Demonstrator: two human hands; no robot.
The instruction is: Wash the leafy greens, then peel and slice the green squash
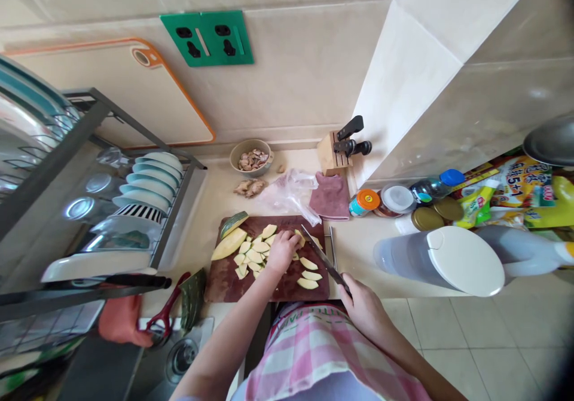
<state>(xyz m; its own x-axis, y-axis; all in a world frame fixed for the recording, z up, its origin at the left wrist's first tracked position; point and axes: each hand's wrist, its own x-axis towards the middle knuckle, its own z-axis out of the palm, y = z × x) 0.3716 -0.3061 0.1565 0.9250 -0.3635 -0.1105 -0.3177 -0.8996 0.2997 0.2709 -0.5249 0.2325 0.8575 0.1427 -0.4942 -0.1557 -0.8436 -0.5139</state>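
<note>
On a dark brown cutting board [264,291] lie many pale, green-edged pieces of squash [254,256]. My right hand [364,305] grips the black handle of a knife [330,267], whose blade slants up and left over the board's right side. Bent fingers of my left hand [283,250] hold a squash piece [300,238] beside the blade tip; the fingers partly hide it. Several longer slices [309,274] rest below the blade. At the board's left end sit a larger cut squash chunk [228,244] and a piece with green skin up [234,224].
Behind the board are a bowl of garlic [252,156], ginger [249,187], a plastic bag [289,193], a purple cloth [330,196] and a knife block [330,155]. A dish rack [173,210] stands left, above a sink [182,359] with a red peeler [168,310]. Jars [365,202] and a lidded container [466,262] stand right.
</note>
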